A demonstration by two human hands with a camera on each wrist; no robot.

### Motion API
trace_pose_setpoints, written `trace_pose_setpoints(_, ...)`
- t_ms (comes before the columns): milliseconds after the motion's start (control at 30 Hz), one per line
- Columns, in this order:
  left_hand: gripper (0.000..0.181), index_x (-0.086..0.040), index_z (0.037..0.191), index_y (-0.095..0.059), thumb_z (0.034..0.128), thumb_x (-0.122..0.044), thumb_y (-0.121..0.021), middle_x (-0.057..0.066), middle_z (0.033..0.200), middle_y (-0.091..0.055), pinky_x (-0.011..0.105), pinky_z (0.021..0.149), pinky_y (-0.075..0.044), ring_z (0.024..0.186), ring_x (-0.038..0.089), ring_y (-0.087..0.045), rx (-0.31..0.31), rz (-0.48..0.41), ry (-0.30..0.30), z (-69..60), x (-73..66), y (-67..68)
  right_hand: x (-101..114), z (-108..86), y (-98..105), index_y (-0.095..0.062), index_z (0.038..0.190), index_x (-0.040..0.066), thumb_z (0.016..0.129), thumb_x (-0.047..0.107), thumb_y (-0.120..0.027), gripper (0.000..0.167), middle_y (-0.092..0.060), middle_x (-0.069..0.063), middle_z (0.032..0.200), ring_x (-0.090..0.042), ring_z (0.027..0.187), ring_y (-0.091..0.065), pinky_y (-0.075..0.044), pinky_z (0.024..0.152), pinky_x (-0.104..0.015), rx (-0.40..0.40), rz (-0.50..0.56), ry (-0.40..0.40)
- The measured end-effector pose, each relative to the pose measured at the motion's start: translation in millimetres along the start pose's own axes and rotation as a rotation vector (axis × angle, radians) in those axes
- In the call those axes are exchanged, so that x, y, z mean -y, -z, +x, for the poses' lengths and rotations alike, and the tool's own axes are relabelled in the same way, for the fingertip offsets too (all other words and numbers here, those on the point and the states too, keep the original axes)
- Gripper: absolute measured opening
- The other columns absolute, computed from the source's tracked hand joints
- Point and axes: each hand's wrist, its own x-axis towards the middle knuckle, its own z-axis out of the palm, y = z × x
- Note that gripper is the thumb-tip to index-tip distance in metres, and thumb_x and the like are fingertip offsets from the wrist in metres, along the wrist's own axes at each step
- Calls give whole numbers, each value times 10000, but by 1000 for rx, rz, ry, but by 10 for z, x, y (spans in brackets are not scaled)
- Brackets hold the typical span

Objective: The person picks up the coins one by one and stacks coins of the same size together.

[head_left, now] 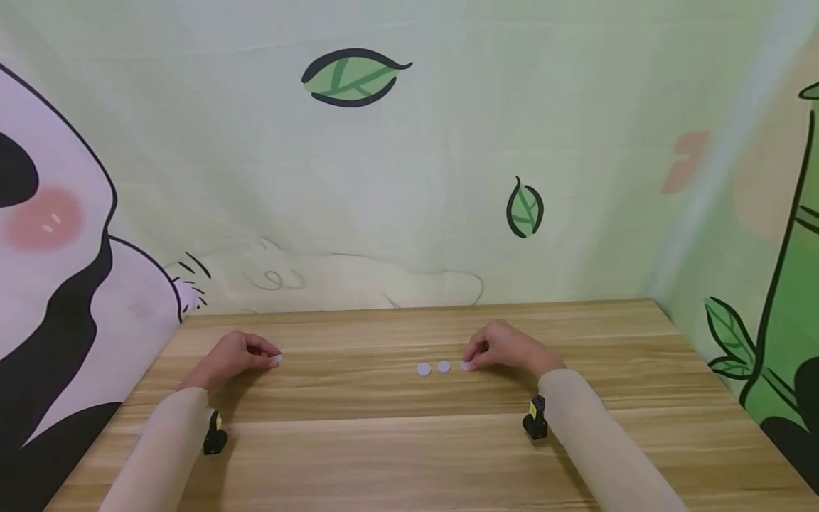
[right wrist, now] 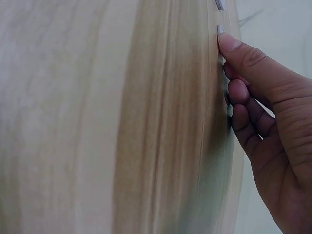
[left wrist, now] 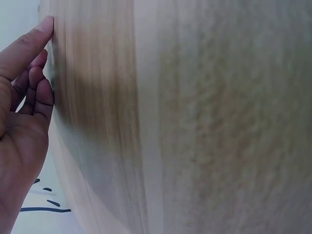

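Observation:
At the left side of the wooden table, my left hand (head_left: 235, 355) pinches a small white disc (head_left: 277, 360) between thumb and fingertips, low over the wood. That disc cannot be made out in the left wrist view, where the left hand (left wrist: 24, 107) touches the tabletop with its fingertips. My right hand (head_left: 508, 348) holds another white disc (head_left: 465, 365) by its edge at the table surface. Two more white discs, one (head_left: 424, 369) and another (head_left: 443, 366), lie flat in a row just left of it. Thumb and disc (right wrist: 221, 29) meet in the right wrist view of the right hand (right wrist: 273, 112).
The wood-grain table (head_left: 384, 455) reaches back to a pale green cloth backdrop (head_left: 435, 163) printed with leaves and a panda. A small black camera (head_left: 215, 434) hangs at the left wrist and a similar camera (head_left: 534, 418) at the right.

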Motion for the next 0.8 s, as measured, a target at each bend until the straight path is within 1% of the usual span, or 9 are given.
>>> trace_pose_setpoints(100, 220, -96, 1000, -800, 878, -278, -819, 17, 976, -738, 255, 746, -477, 864, 140, -571, -8, 13, 7, 7, -8, 0, 1, 1, 4, -807, 941, 90, 869, 135, -816, 85, -744, 52, 883, -52, 773, -610, -527, 723, -213, -1, -1, -5)
trace_pose_setpoints(233, 211, -95, 987, -798, 881, -277, -816, 10, 945, -734, 262, 731, -472, 844, 142, -565, -11, 34, -9, 17, -12, 0, -1, 3, 6, -806, 938, 89, 868, 132, -817, 83, -741, 53, 877, -54, 771, -609, -527, 720, -214, -4, -4, -6)
trace_pose_setpoints(367, 197, -93, 979, -794, 886, -265, -811, 2, 913, -723, 265, 713, -468, 827, 147, -558, -9, 34, -7, 23, -12, -4, -4, 3, 3, -807, 938, 83, 867, 128, -818, 85, -742, 52, 877, -51, 769, -609, -527, 719, -213, -4, -6, -5)
trace_pose_setpoints(567, 225, -84, 998, -784, 892, -281, -805, 0, 913, -713, 279, 723, -464, 834, 151, -552, -4, 36, 10, 11, -7, -13, -19, 10, -9, -810, 942, 88, 869, 131, -816, 85, -744, 57, 882, -44, 770, -610, -526, 721, -210, -2, -8, 5)
trace_pose_setpoints(733, 241, -71, 1019, -776, 894, -275, -803, 13, 926, -701, 278, 726, -460, 846, 161, -543, -6, 12, 36, -5, -33, -12, -20, 12, -8, -812, 942, 93, 868, 136, -817, 86, -743, 61, 878, -49, 768, -608, -524, 721, -213, -1, -1, 0)
trace_pose_setpoints(800, 244, -65, 1026, -773, 896, -269, -801, 15, 922, -697, 280, 721, -460, 847, 168, -539, -7, 5, 38, -8, -43, -9, -15, 12, -4, -813, 943, 96, 868, 137, -817, 86, -742, 61, 879, -54, 768, -606, -524, 721, -216, -1, -2, -6)
